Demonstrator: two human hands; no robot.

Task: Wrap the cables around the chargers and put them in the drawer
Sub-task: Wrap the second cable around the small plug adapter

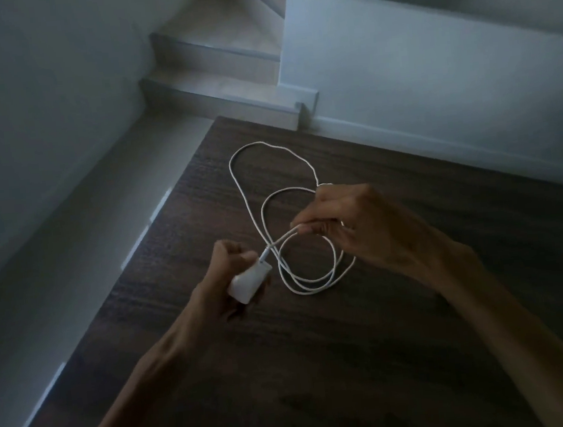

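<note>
Gripping a white charger (249,282) at the centre of the frame, the left hand (226,280) has its fingers curled round the block. The white cable (309,281) runs from the charger's top to the right hand (354,230), whose fingers pinch it near the plug end — the rest lies in loose loops on the dark wooden tabletop (288,367), one long loop reaching toward the upper middle. Pale stairs (217,64) rise beyond.

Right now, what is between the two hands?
In the head view, a short stretch of white cable runs from the charger in the left hand to the right hand, with dark table beneath.
</note>
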